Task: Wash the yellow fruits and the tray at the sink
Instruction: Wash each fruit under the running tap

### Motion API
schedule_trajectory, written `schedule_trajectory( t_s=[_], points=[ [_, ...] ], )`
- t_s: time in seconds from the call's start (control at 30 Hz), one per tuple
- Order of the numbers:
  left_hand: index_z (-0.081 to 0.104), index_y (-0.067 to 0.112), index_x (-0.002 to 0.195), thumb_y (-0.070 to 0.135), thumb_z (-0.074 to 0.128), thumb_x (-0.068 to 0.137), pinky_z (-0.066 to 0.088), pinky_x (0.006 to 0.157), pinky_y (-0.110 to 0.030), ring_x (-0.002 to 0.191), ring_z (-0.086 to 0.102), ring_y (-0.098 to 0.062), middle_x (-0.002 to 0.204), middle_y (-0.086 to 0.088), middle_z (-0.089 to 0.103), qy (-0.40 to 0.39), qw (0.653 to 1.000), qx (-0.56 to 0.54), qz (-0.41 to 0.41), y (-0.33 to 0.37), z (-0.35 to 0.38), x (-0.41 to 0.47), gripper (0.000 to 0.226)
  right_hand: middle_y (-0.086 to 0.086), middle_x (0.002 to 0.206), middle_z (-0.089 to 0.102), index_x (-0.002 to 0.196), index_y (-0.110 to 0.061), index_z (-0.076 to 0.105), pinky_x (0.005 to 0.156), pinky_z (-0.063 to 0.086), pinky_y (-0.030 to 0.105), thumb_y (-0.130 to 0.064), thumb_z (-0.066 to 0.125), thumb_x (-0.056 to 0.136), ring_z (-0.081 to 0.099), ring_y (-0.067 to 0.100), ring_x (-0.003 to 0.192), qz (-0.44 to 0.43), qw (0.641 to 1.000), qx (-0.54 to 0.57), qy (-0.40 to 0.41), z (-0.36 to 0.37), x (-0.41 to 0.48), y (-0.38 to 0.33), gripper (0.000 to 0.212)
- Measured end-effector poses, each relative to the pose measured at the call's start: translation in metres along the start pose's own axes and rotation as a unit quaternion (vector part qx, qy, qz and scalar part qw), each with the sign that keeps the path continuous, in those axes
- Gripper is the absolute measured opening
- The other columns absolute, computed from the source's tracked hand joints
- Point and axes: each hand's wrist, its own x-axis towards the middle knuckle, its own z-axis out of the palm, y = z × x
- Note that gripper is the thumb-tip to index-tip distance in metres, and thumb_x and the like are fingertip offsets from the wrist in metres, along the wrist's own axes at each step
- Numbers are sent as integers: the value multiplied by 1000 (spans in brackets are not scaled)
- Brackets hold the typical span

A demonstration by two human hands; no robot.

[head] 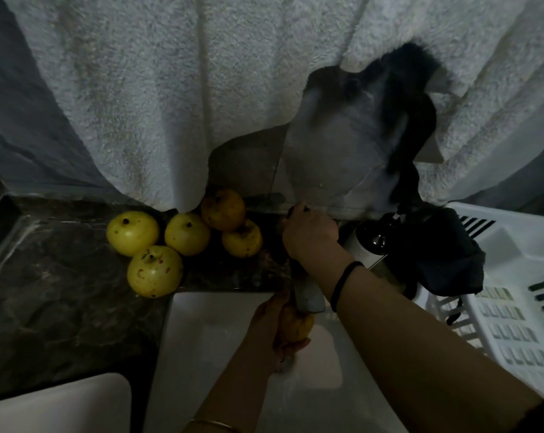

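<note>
The left hand (274, 323) is over the white sink (202, 339), its fingers clamped round a yellow fruit (297, 325) held just under the tap spout (308, 296), with water running off below. The fruit's long axis runs roughly away from the person toward the wall; which end carries the stem is hidden. The right hand (311, 232) has its fingers curled over the dark tap handle (296, 209). Five more fruits (186, 234) sit clustered on the dark marble worktop (61, 276) left of the tap, dimpled ends facing up. A dark bottle (370, 245) stands just beside the right wrist; its pale label is too dim to read.
</note>
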Motion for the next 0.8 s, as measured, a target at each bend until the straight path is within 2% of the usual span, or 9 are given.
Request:
schedule_trajectory(
  t_s=[0.1,0.2,0.37,0.47,0.57,0.63,0.7,0.77,0.8],
  points=[
    [49,24,130,43,64,85,55,57,-39,100,57,-33,136,-11,49,-9,1000,-2,1,1,-2,0,51,19,144,39,148,0,13,89,43,37,-34,27,104,42,32,129,8,1000,9,-5,0,-1,0,57],
    [48,23,132,43,65,85,55,59,-41,95,58,-32,135,-11,50,-4,1000,-1,9,2,0,-3,54,20,145,38,150,-1,6,92,42,38,-33,27,104,40,34,129,4,1000,8,-4,1,0,0,60],
    [47,23,132,39,63,88,54,66,-45,91,57,-30,136,-9,47,-28,1000,-10,8,3,-1,-5,50,20,144,40,150,-3,9,90,42,38,-36,28,104,41,34,128,6,1000,29,5,3,4,1,60],
    [50,23,128,40,60,89,53,68,-46,91,56,-30,129,-10,50,-32,999,6,8,3,0,-6,43,21,142,42,149,-3,14,87,42,36,-41,27,103,44,33,126,-2,1000,29,8,6,6,3,61],
    [53,22,112,38,60,89,53,76,-48,85,56,-29,104,-9,55,-36,999,7,13,2,2,-5,28,19,139,46,144,-8,31,92,41,40,-61,21,96,48,35,124,-25,992,121,6,1,4,12,71],
    [53,21,112,38,61,89,53,77,-48,87,58,-30,98,-8,56,-36,999,2,11,0,0,-3,29,17,139,48,142,-16,37,94,39,40,-60,18,97,48,34,124,-32,975,221,12,1,-4,27,66],
    [55,20,118,40,61,88,54,73,-44,94,59,-31,106,-8,60,-39,999,4,14,-1,0,-2,36,14,131,54,134,-17,44,79,39,32,-45,27,102,54,31,112,-18,959,269,82,19,-17,48,46],
    [56,23,116,43,61,87,53,69,-41,97,60,-30,110,-8,62,-32,999,0,21,-5,3,-1,36,14,108,62,109,-14,56,65,36,27,-32,35,102,59,25,90,73,913,374,148,50,-35,65,28],
    [56,24,113,44,60,88,52,67,-40,94,60,-28,105,-7,62,-20,1000,-3,23,-7,5,-1,32,12,95,63,97,-15,57,60,36,26,-28,38,101,59,22,82,119,885,426,148,67,-44,68,24]
  ],
)
